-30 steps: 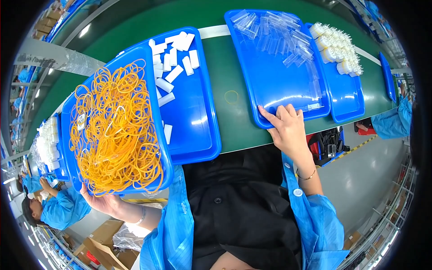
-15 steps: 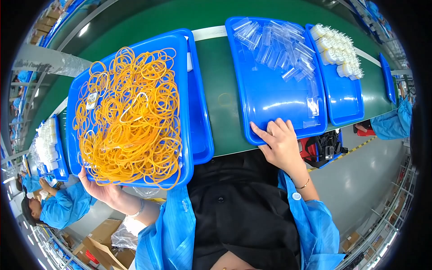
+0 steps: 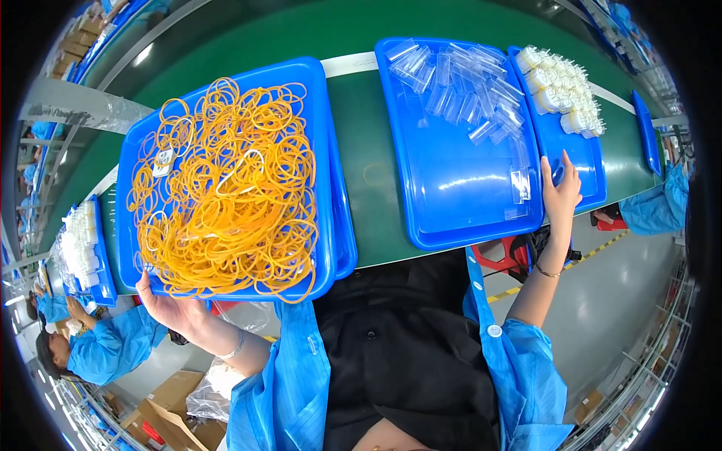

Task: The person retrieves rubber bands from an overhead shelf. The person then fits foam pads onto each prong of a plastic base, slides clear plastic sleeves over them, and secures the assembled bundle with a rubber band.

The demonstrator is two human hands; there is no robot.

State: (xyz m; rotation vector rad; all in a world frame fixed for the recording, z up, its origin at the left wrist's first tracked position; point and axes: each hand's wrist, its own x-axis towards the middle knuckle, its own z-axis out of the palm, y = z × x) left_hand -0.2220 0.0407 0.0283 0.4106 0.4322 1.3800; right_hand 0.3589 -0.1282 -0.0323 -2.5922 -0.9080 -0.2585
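My left hand (image 3: 173, 310) grips the lower left edge of a blue tray (image 3: 325, 173) heaped with thin orange loops that look like rubber bands (image 3: 233, 199). A small white piece (image 3: 163, 162) lies among the bands. Another blue tray (image 3: 344, 218) shows partly beneath this one. My right hand (image 3: 561, 194) is at the right edge of a middle blue tray (image 3: 451, 207), thumb and fingers apart, near the rim of a right-hand blue tray (image 3: 587, 177). Clear plastic tubes (image 3: 466, 86) lie in the middle tray. White parts with thin pins (image 3: 562, 86) fill the far end of the right-hand tray.
The trays stand on a green work surface (image 3: 368, 165). More white parts (image 3: 79, 244) sit in a tray at far left. A person in a blue sleeve (image 3: 120, 342) works at left; another blue sleeve (image 3: 662, 203) shows at right. Cardboard boxes (image 3: 169, 410) lie below.
My right hand has moved right, from the middle tray's near edge to its right edge, and its fingers have spread. The tray of bands has shifted slightly right with my left hand on it.
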